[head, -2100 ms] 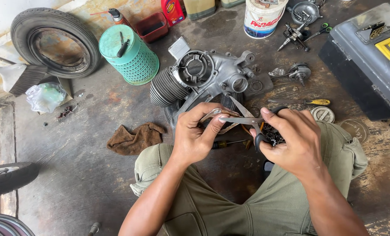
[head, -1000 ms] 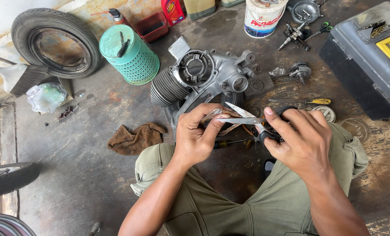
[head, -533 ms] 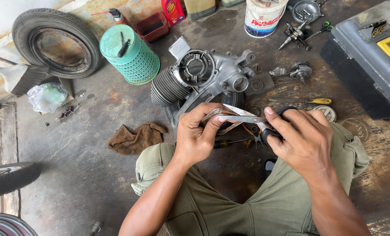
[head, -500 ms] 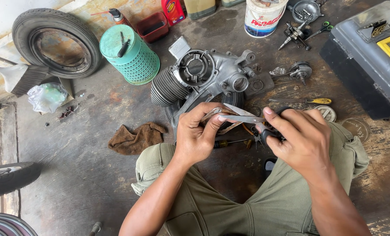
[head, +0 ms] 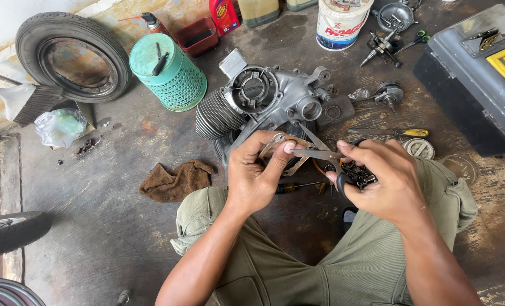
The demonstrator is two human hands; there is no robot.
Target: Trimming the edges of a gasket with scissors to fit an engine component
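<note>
The left hand point(head: 256, 180) pinches a thin, flat gasket-like piece point(head: 279, 148) between thumb and fingertips, holding it up clear of the floor so its edge is free to be cut. The right hand point(head: 384, 182) has its fingers through the dark handles of a pair of scissors point(head: 326, 161), grip closed around them, with the blades pointing toward 9 o'clock and meeting the piece just beside the left thumb. Both hands hover above the person's knees, close to the chest, likely for a steady, close view of the cut.

At 12 o'clock from the hands, an engine block point(head: 264, 105) lies on the concrete floor point(head: 111, 226), near enough to reach. A brown rag point(head: 176, 178) sits at 9 o'clock, a green mesh basket point(head: 168, 73) and a tyre point(head: 74, 54) toward 10 o'clock. A yellow-handled screwdriver point(head: 397, 132) lies at 2 o'clock, a grey toolbox point(head: 479, 79) beyond it
</note>
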